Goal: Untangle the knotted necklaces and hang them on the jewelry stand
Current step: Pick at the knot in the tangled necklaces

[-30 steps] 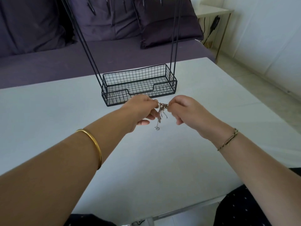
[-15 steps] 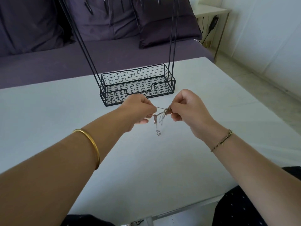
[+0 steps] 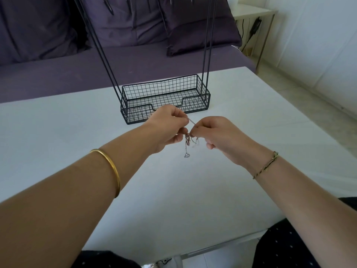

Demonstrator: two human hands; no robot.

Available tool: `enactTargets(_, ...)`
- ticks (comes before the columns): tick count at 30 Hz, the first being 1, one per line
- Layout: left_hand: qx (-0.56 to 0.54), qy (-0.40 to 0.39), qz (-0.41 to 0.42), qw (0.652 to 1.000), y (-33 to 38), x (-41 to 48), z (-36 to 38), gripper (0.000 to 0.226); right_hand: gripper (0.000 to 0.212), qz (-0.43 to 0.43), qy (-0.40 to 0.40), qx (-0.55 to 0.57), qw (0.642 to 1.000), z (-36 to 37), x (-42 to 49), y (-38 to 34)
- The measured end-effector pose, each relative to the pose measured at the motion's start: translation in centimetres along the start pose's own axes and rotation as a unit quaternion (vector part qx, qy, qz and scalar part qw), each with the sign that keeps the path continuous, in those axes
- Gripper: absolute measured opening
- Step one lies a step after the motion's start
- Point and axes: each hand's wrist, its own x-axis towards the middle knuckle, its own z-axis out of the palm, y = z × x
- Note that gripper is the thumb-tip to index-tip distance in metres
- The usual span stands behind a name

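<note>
A small tangle of thin necklaces hangs between my two hands above the white table. My left hand pinches a silver chain that runs down to the right. My right hand pinches the knot close beside it. A small pendant dangles below the tangle. The black wire jewelry stand sits just behind my hands, with a mesh basket base and tall rods rising out of view; its hooks show only partly at the top edge.
A purple sofa with cushions runs behind the table. A small side table with cables stands at the back right near the white wall. The table's right edge borders a tiled floor.
My hands have come closer together again and the left hand has risen, so the chain now slants down from left to right. The pendant still dangles below.
</note>
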Motion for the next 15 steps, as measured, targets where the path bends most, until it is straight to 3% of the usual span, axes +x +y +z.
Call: enactTargets(15, 0.078, -0.081, -0.018, 0.993, -0.58, 0.05, -0.68, 0.01, 0.016, 0.014, -0.042, 0.086, 0.995, -0.78, -0.16, 0.08)
